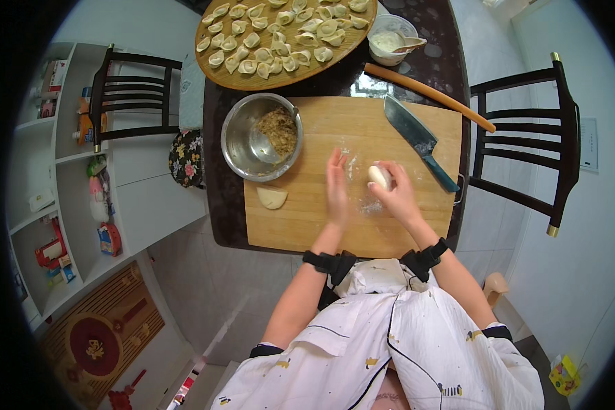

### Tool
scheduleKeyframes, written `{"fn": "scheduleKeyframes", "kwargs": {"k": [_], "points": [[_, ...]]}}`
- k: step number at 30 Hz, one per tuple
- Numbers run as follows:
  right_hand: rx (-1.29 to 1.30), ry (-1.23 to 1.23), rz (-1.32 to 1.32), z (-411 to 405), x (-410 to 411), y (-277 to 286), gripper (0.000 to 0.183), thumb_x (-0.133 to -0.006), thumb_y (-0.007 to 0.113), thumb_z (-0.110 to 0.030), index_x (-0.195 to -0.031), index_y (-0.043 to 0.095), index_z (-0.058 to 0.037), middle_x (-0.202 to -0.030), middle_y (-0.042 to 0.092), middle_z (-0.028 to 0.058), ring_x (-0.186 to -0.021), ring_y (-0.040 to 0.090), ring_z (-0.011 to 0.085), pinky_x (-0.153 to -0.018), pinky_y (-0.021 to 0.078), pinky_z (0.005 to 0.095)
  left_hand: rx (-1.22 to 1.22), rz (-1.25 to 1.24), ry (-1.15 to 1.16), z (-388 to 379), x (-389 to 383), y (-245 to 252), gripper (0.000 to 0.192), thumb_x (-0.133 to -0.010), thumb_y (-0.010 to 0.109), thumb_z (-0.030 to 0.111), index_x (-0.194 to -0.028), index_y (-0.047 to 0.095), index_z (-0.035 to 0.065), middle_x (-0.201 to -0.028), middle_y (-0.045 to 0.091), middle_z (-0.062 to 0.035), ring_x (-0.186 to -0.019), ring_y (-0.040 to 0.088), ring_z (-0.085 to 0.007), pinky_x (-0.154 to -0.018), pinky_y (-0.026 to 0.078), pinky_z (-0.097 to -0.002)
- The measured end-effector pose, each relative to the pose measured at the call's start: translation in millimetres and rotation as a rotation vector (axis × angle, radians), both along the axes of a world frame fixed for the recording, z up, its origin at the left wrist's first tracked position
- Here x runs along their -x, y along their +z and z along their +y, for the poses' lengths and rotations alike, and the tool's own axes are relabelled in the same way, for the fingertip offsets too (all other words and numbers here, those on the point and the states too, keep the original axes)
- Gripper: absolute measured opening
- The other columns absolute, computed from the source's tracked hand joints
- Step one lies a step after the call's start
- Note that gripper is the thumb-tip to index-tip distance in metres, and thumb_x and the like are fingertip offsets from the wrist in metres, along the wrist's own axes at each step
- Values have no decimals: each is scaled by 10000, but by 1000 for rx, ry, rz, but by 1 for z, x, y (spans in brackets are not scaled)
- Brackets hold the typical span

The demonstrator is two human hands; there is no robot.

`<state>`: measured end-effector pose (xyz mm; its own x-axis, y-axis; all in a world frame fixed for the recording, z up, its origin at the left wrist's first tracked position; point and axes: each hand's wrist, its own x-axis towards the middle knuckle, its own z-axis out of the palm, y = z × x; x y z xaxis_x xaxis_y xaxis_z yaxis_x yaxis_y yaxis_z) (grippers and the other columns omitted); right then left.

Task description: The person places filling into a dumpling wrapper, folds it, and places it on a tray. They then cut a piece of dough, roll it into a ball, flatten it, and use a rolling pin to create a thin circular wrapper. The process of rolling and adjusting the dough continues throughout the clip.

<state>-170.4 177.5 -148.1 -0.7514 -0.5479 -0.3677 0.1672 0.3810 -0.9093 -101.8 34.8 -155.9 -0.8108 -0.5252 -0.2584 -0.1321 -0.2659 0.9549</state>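
Note:
Between the thumb and fingers of my right hand (397, 192) is a ball of white dough (379, 177), held over a wooden cutting board (307, 220). My left hand (337, 187), slightly blurred, is upright on edge to the left of it, holding nothing. Loose flour (371, 206) dusts the board around both hands. A flat piece of dough (271, 197) lies at the board's left side. Just behind that piece, a steel bowl (230, 154) contains minced filling (279, 132). On the board's right, a cleaver (412, 128) rests with its teal handle towards me.
A round wooden tray (205, 61) at the back carries many folded dumplings (264, 55). Beside it stands a plastic tub (387, 56) of flour with a spoon. A rolling pin (430, 95) juts past the table's right edge towards a dark chair (523, 143). Another chair (133, 97) is at left.

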Motion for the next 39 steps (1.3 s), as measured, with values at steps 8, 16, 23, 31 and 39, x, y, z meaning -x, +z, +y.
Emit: {"fn": "scheduleKeyframes", "kwargs": {"k": [8, 16, 23, 31, 39], "points": [[-158, 310, 406, 26, -36, -9, 563, -810, 686, -91, -1333, 489, -18, -1353, 478, 219, -1199, 510, 399, -1000, 450, 425, 333, -152, -171, -5, -26, 7, 533, -1041, 406, 352, -1436, 375, -4, -1445, 451, -192, -1352, 419, -312, -1134, 293, -435], [-57, 116, 814, 40, 88, 0, 226, -748, 566, 106, -941, 647, 16, -929, 634, 215, -995, 590, 411, -889, 478, 427, 1271, -206, -543, 42, 15, -43, 588, -959, 541, 297, -1456, 375, 31, -1538, 341, -172, -1448, 275, -323, -1180, 181, -503], [-62, -106, 827, 22, 190, 31, 293, -818, 541, 123, -1051, 644, -21, -1076, 622, 158, -1058, 599, 343, -888, 496, 395, 1321, -401, -613, 43, 8, -50, 775, -904, 559, 487, -1508, 312, 70, -1609, 210, -139, -1491, 178, -303, -1182, 135, -540], [-499, 367, 1038, -94, 290, 52, 245, -831, 532, 58, -1021, 671, -11, -1038, 665, 186, -1024, 630, 354, -853, 519, 414, 1254, -399, -595, 43, 18, -47, 815, -900, 547, 509, -1511, 288, 37, -1606, 209, -156, -1493, 164, -313, -1190, 95, -536], [-757, 482, 643, -127, 334, -14, 209, -844, 525, -38, -961, 680, 40, -1044, 667, 280, -992, 654, 415, -825, 534, 472, 665, -156, -294, 16, -1, -22, 558, -844, 697, 216, -1337, 505, 38, -1360, 524, -158, -1262, 485, -351, -1050, 393, -437]]}}
